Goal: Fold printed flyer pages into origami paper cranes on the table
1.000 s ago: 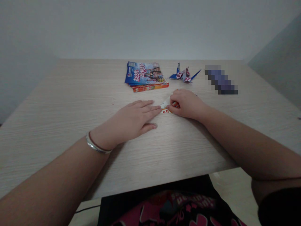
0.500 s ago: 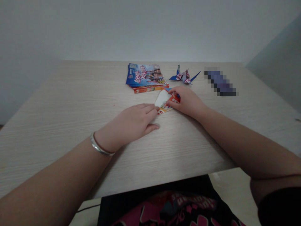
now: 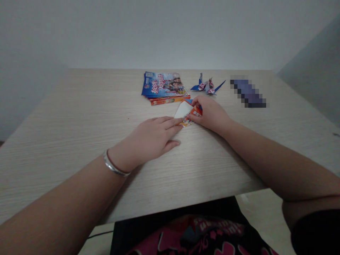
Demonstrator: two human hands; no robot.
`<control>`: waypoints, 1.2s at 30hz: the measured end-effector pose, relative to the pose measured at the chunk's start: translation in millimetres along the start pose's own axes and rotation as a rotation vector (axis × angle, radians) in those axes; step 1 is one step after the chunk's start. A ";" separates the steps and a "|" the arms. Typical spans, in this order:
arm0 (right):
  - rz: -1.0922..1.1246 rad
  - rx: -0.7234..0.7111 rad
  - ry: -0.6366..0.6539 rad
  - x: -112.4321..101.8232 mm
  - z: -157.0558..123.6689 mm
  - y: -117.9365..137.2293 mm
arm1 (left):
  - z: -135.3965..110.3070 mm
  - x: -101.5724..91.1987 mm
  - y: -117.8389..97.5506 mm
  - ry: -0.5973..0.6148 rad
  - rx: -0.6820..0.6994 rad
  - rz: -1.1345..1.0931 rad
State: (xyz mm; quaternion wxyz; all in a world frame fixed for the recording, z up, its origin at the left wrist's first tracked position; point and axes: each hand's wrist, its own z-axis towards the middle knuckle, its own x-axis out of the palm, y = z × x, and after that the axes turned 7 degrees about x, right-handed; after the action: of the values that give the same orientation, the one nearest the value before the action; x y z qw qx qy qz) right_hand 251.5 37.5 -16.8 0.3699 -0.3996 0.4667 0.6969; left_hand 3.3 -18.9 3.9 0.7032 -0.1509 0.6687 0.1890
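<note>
A partly folded sheet of printed paper (image 3: pixel 183 110), white on one face and orange, yellow and blue on the other, lies on the table between my hands. My left hand (image 3: pixel 156 136) rests flat, fingers stretched out, with its fingertips on the paper's near left edge. At the paper's right side, my right hand (image 3: pixel 209 112) pinches a folded flap between thumb and fingers. The fingers of that hand hide part of the right edge.
Behind the paper lies a stack of printed leaflets (image 3: pixel 166 85). Two folded paper cranes (image 3: pixel 208 86) stand to its right. Farther right is a pixelated dark, flat object (image 3: pixel 249 93). The pale wooden table (image 3: pixel 79 106) meets a wall at the back.
My left fingertips have slid a little to the right, farther onto the paper's near edge. My right hand keeps its pinch and has barely shifted.
</note>
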 end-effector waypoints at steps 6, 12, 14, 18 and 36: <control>-0.021 -0.030 -0.006 -1.6 -0.5 -4.7 | 1.5 2.0 0.4 0.006 -0.009 0.006; -0.060 -0.033 0.025 -4.3 0.0 -10.1 | 0.2 4.4 0.6 -0.044 -0.001 -0.016; -0.068 -0.039 0.022 -4.5 -0.2 -9.1 | 0.0 5.4 0.4 -0.058 0.006 -0.018; -0.067 -0.066 0.046 -5.1 -0.6 -3.8 | -0.4 7.1 0.9 -0.069 0.025 -0.018; -0.121 -0.104 0.099 -6.5 -3.5 3.0 | 0.6 5.5 -0.5 -0.036 -0.006 -0.029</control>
State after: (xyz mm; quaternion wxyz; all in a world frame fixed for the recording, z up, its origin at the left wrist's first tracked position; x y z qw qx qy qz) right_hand 252.3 32.3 -10.7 0.3665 -0.4797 0.4226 0.6760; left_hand 4.2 -18.7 -1.6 0.7174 -0.1592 0.6529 0.1835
